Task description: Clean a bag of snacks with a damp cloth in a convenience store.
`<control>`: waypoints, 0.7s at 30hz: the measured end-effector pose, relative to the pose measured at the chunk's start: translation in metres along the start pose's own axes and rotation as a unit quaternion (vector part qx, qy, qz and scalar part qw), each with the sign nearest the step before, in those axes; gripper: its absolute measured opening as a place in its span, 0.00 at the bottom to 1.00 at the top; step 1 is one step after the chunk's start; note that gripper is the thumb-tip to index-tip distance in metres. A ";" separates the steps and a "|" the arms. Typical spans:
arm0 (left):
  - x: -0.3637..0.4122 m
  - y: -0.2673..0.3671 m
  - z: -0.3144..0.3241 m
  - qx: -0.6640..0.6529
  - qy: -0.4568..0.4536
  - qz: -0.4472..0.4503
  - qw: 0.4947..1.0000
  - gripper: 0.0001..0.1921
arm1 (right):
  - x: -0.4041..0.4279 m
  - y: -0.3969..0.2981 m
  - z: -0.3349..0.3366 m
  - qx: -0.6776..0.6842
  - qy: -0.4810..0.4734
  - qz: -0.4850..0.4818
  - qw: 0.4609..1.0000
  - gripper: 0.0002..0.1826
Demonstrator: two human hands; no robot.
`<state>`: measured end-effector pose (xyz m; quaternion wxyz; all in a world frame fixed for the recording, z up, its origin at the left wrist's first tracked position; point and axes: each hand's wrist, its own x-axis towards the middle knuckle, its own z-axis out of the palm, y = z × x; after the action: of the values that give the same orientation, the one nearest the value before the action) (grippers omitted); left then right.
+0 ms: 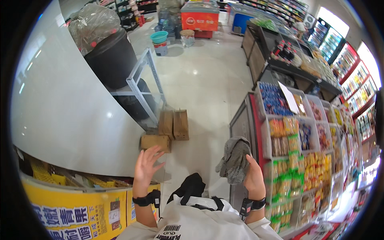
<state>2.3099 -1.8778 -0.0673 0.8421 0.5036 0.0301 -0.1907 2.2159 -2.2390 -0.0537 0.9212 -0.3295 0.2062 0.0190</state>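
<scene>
My right hand (253,175) is closed on a crumpled grey cloth (235,159), which hangs in front of the grey side panel of a snack display. My left hand (147,165) is raised with its fingers spread and holds nothing. It is in front of a small cardboard box (156,143) on the floor, at the end of a tall white panel (75,114). Both wrists wear black straps with small devices.
Clear bins of packaged snacks (282,180) line the right side. At left are a yellow display case (75,210), a metal frame (139,93) and a black barrel (112,60). Upright cardboard boxes (181,124) stand on the tiled floor. An orange freezer (199,19) is farther back.
</scene>
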 end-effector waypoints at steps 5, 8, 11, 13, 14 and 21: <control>0.122 0.007 -0.040 0.005 0.115 0.035 0.993 0.29 | 0.142 -0.063 0.039 -0.021 -0.022 0.023 0.999 0.25; 0.233 0.032 -0.021 0.004 0.114 0.007 0.993 0.27 | 0.223 -0.105 0.047 -0.011 -0.042 0.006 0.999 0.24; 0.352 0.067 0.019 0.017 0.048 0.015 0.999 0.28 | 0.291 -0.146 0.032 0.017 0.034 -0.049 0.998 0.24; 0.421 0.089 0.057 0.044 0.000 0.022 0.999 0.28 | 0.327 -0.173 0.034 0.023 0.075 -0.088 0.993 0.24; 0.456 0.096 0.078 0.052 -0.035 0.018 0.998 0.27 | 0.345 -0.186 0.028 0.027 0.090 -0.105 0.990 0.24; 0.668 0.112 0.139 0.091 -0.158 -0.021 0.983 0.26 | 0.494 -0.264 0.025 0.134 0.125 -0.166 0.969 0.20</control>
<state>2.9483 -2.1443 -0.0675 0.7828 0.5406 -0.1103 -0.2877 2.7222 -2.4802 -0.0720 0.9142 -0.2321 0.2623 -0.2037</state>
